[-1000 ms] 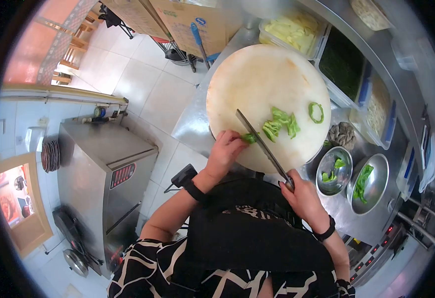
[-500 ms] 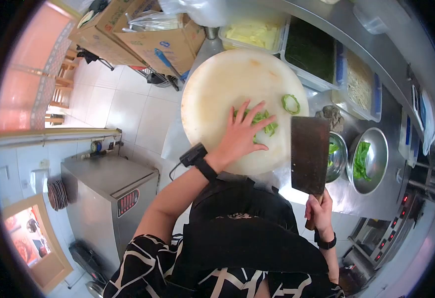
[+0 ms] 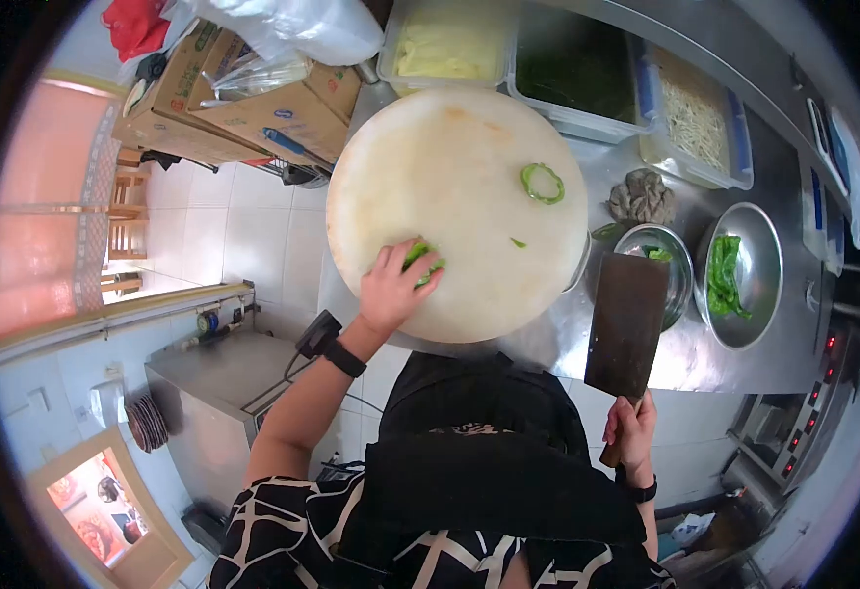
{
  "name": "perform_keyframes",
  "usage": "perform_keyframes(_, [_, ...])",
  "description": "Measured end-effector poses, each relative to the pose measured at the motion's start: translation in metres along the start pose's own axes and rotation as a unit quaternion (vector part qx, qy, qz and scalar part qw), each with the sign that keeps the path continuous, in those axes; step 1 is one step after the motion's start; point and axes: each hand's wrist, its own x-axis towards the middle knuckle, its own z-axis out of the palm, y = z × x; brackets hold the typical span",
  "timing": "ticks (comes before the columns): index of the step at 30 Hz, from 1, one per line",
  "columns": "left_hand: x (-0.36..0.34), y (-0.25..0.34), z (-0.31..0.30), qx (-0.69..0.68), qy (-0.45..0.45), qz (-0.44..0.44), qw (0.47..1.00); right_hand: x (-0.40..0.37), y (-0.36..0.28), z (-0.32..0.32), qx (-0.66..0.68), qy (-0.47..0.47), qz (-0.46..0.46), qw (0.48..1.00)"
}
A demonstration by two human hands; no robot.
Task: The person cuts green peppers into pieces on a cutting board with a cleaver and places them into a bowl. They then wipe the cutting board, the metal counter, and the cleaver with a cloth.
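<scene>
My left hand (image 3: pixel 395 287) is closed over cut green pepper pieces (image 3: pixel 428 263) near the front left edge of the round chopping board (image 3: pixel 469 304). Some green shows between its fingers. In my right hand (image 3: pixel 632 432) a cleaver (image 3: pixel 628 324) is gripped by its wooden handle. Its broad dark blade is off the board's right side and covers part of a small metal bowl (image 3: pixel 683 285) with green pieces. A green pepper ring (image 3: pixel 526 182) lies at the board's right, and one small green scrap (image 3: pixel 518 242) lies below it.
A larger metal bowl (image 3: pixel 768 255) holds green pepper pieces. A crumpled cloth (image 3: pixel 643 196) sits beside the board. Plastic tubs of pale slices (image 3: pixel 449 49), dark green strands (image 3: pixel 577 79) and sprouts (image 3: pixel 695 118) line the back. Cardboard boxes (image 3: pixel 263 118) stand at left.
My left hand has moved left and towards me across the board, closing from spread fingers and taking the pepper pieces along. A small scrap is left behind. The cleaver remains in my right hand.
</scene>
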Motion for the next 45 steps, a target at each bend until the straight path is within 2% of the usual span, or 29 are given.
perform_keyframes(1, [0.002, 0.001, 0.002, 0.000, 0.000, 0.005, 1.000, 0.001, 0.002, -0.005, -0.006, 0.001, -0.007, 1.000])
perform_keyframes(4, [0.016, 0.010, 0.005, -0.113, 0.026, -0.065, 0.991, 0.002, 0.001, -0.022, -0.001, 0.014, -0.025, 1.000])
perform_keyframes(5, [0.023, 0.019, 0.008, -0.113, 0.023, -0.057, 0.992, 0.001, 0.001, -0.027, 0.004, 0.024, -0.033, 0.999])
perform_keyframes(7, [0.047, 0.057, 0.011, -0.283, -0.016, -0.155, 0.946, -0.001, 0.001, -0.040, 0.023, 0.037, -0.046, 0.998])
perform_keyframes(11, [0.086, 0.143, 0.038, -0.412, -0.059, -0.133, 0.900, -0.008, 0.001, -0.062, 0.044, 0.084, -0.058, 0.994])
perform_keyframes(13, [0.097, 0.190, 0.064, -0.426, -0.064, -0.083, 0.898, -0.013, 0.004, -0.072, 0.053, 0.107, -0.057, 0.991])
perform_keyframes(15, [0.107, 0.224, 0.082, -0.406, -0.191, -0.062, 0.891, -0.016, 0.009, -0.079, 0.046, 0.142, -0.072, 0.986])
perform_keyframes(16, [0.106, 0.238, 0.094, -0.405, -0.194, -0.061, 0.891, -0.018, 0.012, -0.083, 0.049, 0.143, -0.071, 0.986])
perform_keyframes(17, [0.102, 0.248, 0.106, -0.309, -0.141, 0.001, 0.940, -0.019, 0.014, -0.087, 0.052, 0.148, -0.072, 0.985])
perform_keyframes(18, [0.102, 0.253, 0.111, -0.207, -0.084, 0.062, 0.973, -0.020, 0.017, -0.091, 0.054, 0.151, -0.073, 0.984])
perform_keyframes(19, [0.099, 0.251, 0.113, -0.269, -0.152, 0.024, 0.951, -0.021, 0.019, -0.095, 0.054, 0.146, -0.073, 0.985])
perform_keyframes(20, [0.097, 0.243, 0.114, -0.265, -0.151, 0.022, 0.952, -0.023, 0.022, -0.098, 0.062, 0.149, -0.066, 0.985])
perform_keyframes(22, [0.096, 0.209, 0.093, -0.404, -0.170, 0.054, 0.897, -0.028, 0.037, -0.108, 0.072, 0.150, -0.059, 0.984])
perform_keyframes(24, [0.090, 0.162, 0.068, -0.257, -0.146, 0.069, 0.953, -0.031, 0.061, -0.124, 0.007, 0.153, -0.083, 0.985])
perform_keyframes(25, [0.093, 0.140, 0.055, -0.206, -0.113, 0.047, 0.971, -0.035, 0.059, -0.123, -0.003, 0.172, -0.068, 0.983])
perform_keyframes(28, [0.107, 0.089, 0.042, -0.072, -0.051, 0.024, 0.996, -0.040, 0.062, -0.125, 0.035, 0.186, -0.082, 0.978])
perform_keyframes(29, [0.108, 0.079, 0.049, -0.073, -0.052, 0.023, 0.996, -0.039, 0.063, -0.125, 0.034, 0.187, -0.081, 0.978])
perform_keyframes(31, [0.107, 0.065, 0.065, -0.195, -0.137, 0.056, 0.970, -0.032, 0.061, -0.125, 0.058, 0.216, -0.075, 0.972])
perform_keyframes(36, [0.057, 0.136, 0.075, -0.247, -0.124, -0.026, 0.961, -0.026, 0.048, -0.111, 0.098, 0.223, -0.095, 0.965])
perform_keyframes(40, [0.051, 0.184, 0.084, -0.241, -0.158, 0.025, 0.957, -0.024, 0.052, -0.112, 0.135, 0.225, -0.117, 0.958])
perform_keyframes(42, [0.059, 0.197, 0.088, -0.305, -0.196, -0.031, 0.932, -0.025, 0.050, -0.112, 0.136, 0.235, -0.121, 0.955])
perform_keyframes(43, [0.060, 0.201, 0.091, -0.306, -0.196, -0.031, 0.931, -0.024, 0.049, -0.112, 0.140, 0.242, -0.125, 0.952])
perform_keyframes(45, [0.062, 0.207, 0.096, -0.373, -0.211, -0.132, 0.894, -0.018, 0.057, -0.122, 0.124, 0.273, -0.133, 0.945])
